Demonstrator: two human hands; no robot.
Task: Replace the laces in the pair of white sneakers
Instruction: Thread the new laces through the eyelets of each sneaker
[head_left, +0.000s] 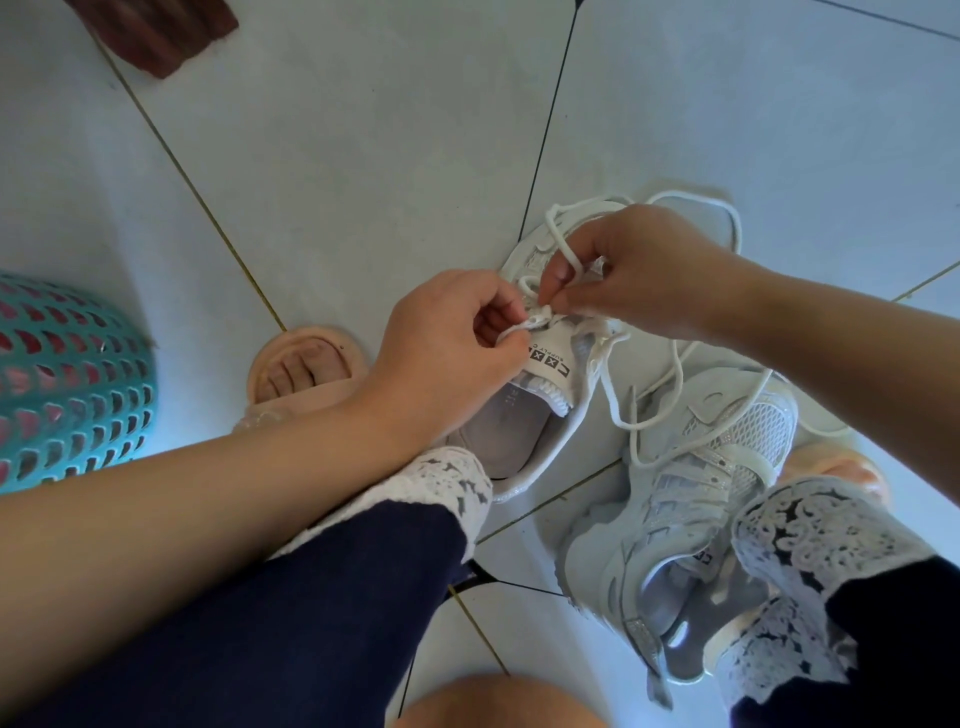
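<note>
On the tongue label of the nearer sneaker I read, upside down from my view, black boxed marks including two X's beside small print, apparently "SUPPLY C".

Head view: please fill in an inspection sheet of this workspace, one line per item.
Surface: pale tiled floor with dark grout lines.
Job's things: white sneaker under the hands; second sneaker beside it; white lace looped loosely around both.
Clutter: teal mesh basket at the left edge; reddish-brown mat at the top edge.
Grippers: left hand pinches the lace at the tongue; right hand pinches it just above.
Cables: nothing seen.
Surroundings: the person's legs in dark trousers with lace cuffs; pink slipper on one foot.
</note>
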